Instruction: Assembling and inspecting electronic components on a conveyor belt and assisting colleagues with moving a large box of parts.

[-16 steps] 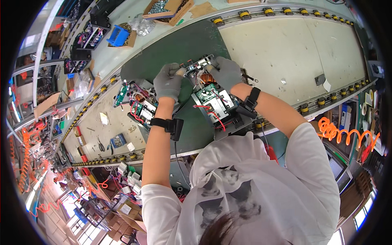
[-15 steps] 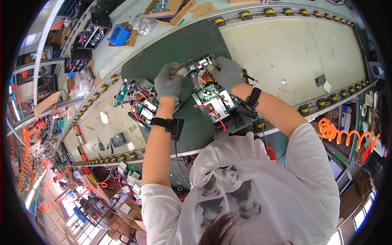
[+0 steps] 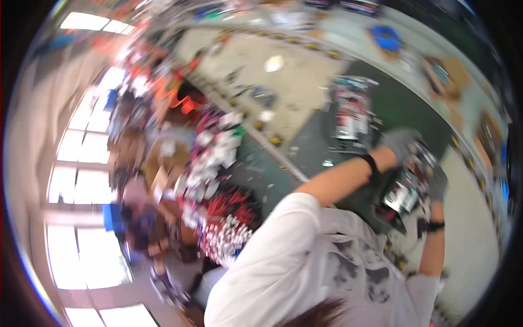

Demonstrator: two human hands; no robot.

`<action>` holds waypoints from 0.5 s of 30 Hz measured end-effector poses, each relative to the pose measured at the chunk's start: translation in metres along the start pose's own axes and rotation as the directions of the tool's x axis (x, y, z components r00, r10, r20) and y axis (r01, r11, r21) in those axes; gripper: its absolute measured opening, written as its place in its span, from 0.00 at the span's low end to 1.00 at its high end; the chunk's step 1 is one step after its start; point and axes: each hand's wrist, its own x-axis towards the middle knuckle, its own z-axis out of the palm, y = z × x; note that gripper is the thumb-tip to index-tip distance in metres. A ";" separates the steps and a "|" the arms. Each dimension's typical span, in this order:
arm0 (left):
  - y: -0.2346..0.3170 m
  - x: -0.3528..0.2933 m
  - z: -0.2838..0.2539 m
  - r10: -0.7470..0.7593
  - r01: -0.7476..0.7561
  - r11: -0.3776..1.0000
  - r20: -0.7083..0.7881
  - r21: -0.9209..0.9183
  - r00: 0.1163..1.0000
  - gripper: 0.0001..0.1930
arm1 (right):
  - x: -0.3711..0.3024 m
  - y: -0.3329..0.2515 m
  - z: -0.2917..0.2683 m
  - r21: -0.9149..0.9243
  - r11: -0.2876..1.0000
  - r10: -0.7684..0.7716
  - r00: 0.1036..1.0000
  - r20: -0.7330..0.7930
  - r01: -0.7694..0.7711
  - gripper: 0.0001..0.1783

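The picture is smeared by motion. At the right, an opened electronic unit [image 3: 401,195] with a silvery block and dark base lies on the green mat [image 3: 417,101]. My left hand [image 3: 403,143], in a grey glove, is at the unit's far end, beside its narrow end panel [image 3: 424,155]. On the other side of that panel, my gloved right hand [image 3: 437,182] is close against the unit. Blur hides the fingers of both hands, so their grip does not show. A second opened unit [image 3: 351,117] with boards and wires lies left of my left hand.
A blue bin [image 3: 385,38] and a cardboard box [image 3: 444,76] with small parts stand beyond the roller rail. Pliers [image 3: 245,90] and a dark blue box [image 3: 263,96] lie on the pale bench. Bundled red and white wires [image 3: 226,218] hang near the bench's near edge.
My view has swung to the left, so the bench and both hands now appear farther right and tilted. My hands stay around the same unit's end panel; the second unit still lies beside it.
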 end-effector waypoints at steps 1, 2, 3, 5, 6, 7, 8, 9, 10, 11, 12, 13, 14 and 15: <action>-0.046 -0.004 0.044 0.241 -0.200 0.967 -0.317 0.157 0.917 0.20 | 0.003 0.000 -0.007 0.044 0.997 0.063 0.997 0.048 -0.065 0.23; -0.021 -0.022 0.026 0.088 -0.072 0.994 -0.207 0.085 0.974 0.20 | 0.001 -0.008 -0.023 0.216 0.963 0.124 0.975 0.187 -0.164 0.23; -0.002 -0.042 0.013 0.020 -0.021 1.000 -0.153 -0.003 0.988 0.19 | -0.004 -0.007 -0.034 0.136 0.986 0.082 0.991 0.107 -0.096 0.23; -0.006 -0.076 0.007 -0.037 0.028 0.997 -0.124 -0.076 0.992 0.18 | 0.001 0.009 -0.050 -0.043 0.996 0.087 0.980 0.178 -0.080 0.27; -0.003 -0.101 -0.004 -0.069 0.066 0.997 -0.121 -0.027 0.990 0.18 | 0.003 0.002 -0.052 0.028 0.993 0.109 0.966 0.233 -0.118 0.27; -0.016 -0.118 0.000 -0.053 0.043 0.997 -0.190 -0.060 0.980 0.18 | 0.012 0.012 -0.053 -0.025 0.982 0.189 0.945 0.269 -0.189 0.27; -0.030 -0.137 0.003 -0.048 0.025 0.995 -0.262 -0.092 0.964 0.19 | 0.015 -0.008 -0.056 0.046 0.996 0.069 0.967 0.245 -0.082 0.28; -0.036 -0.148 0.000 -0.064 0.039 0.995 -0.285 -0.092 0.956 0.19 | 0.024 -0.004 -0.060 -0.049 0.991 0.136 0.934 0.330 -0.127 0.25; -0.041 -0.164 -0.003 -0.107 0.082 0.991 -0.270 -0.104 0.957 0.18 | 0.033 -0.004 -0.055 -0.047 0.993 0.118 0.930 0.347 -0.108 0.25; -0.040 -0.176 -0.007 -0.138 0.112 0.987 -0.246 -0.117 0.959 0.18 | 0.038 -0.008 -0.058 -0.069 0.995 0.087 0.944 0.319 -0.068 0.25; -0.039 -0.192 -0.012 -0.139 0.111 0.987 -0.275 -0.115 0.951 0.18 | 0.044 -0.020 -0.056 -0.087 0.996 0.036 0.956 0.292 -0.011 0.25; -0.038 -0.208 -0.016 -0.206 0.161 0.970 -0.267 -0.181 0.941 0.18 | 0.049 -0.032 -0.054 -0.105 0.994 -0.014 0.965 0.263 0.043 0.26; -0.038 -0.219 -0.018 -0.275 0.212 0.945 -0.250 -0.250 0.928 0.18 | 0.052 -0.043 -0.052 -0.124 0.988 -0.061 0.969 0.238 0.093 0.26; -0.047 -0.228 -0.012 -0.272 0.190 0.944 -0.311 -0.269 0.910 0.17 | 0.055 -0.055 -0.049 -0.141 0.979 -0.113 0.969 0.218 0.146 0.26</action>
